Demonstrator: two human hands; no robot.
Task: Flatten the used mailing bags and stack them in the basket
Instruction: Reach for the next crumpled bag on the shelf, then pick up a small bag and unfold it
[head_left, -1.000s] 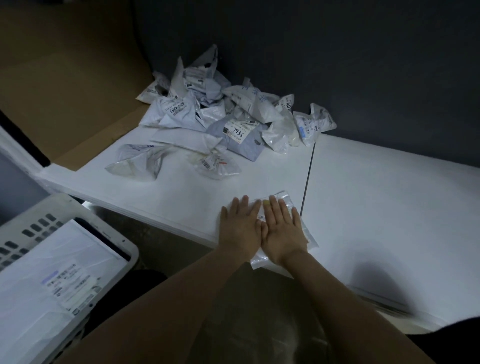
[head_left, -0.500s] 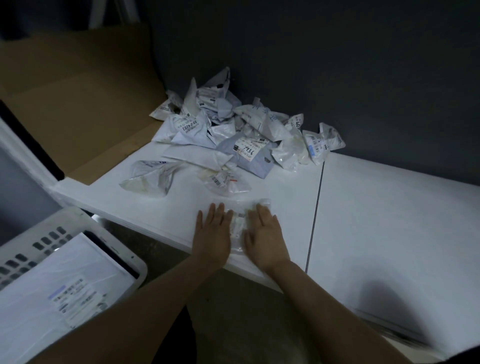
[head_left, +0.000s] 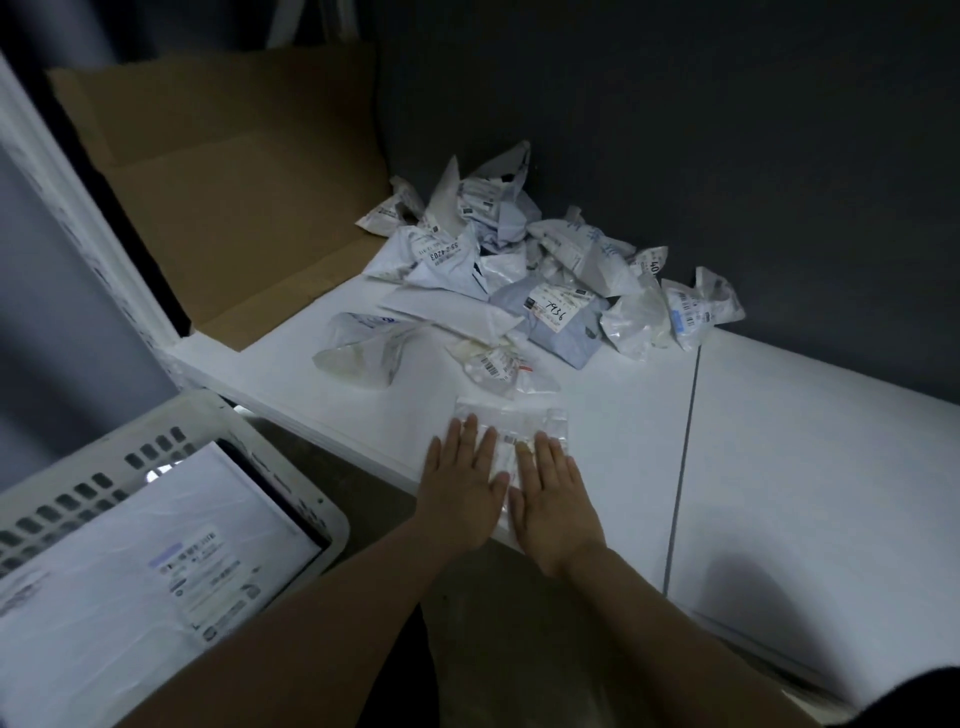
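Table (head_left: 789, 457): white, two panels, seam (head_left: 680, 467) right of the fingers (head_left: 471, 436). Wall (head_left: 727, 130): dark grey, beyond the fingers. Cardboard sheet (head_left: 234, 182): brown, creased, beyond and left of them. Light: dim.

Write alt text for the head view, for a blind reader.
The left hand and right hand press a clear bag flat at the edge of a white table. Behind, crumpled bags lie heaped; a basket at lower left holds a flat bag.
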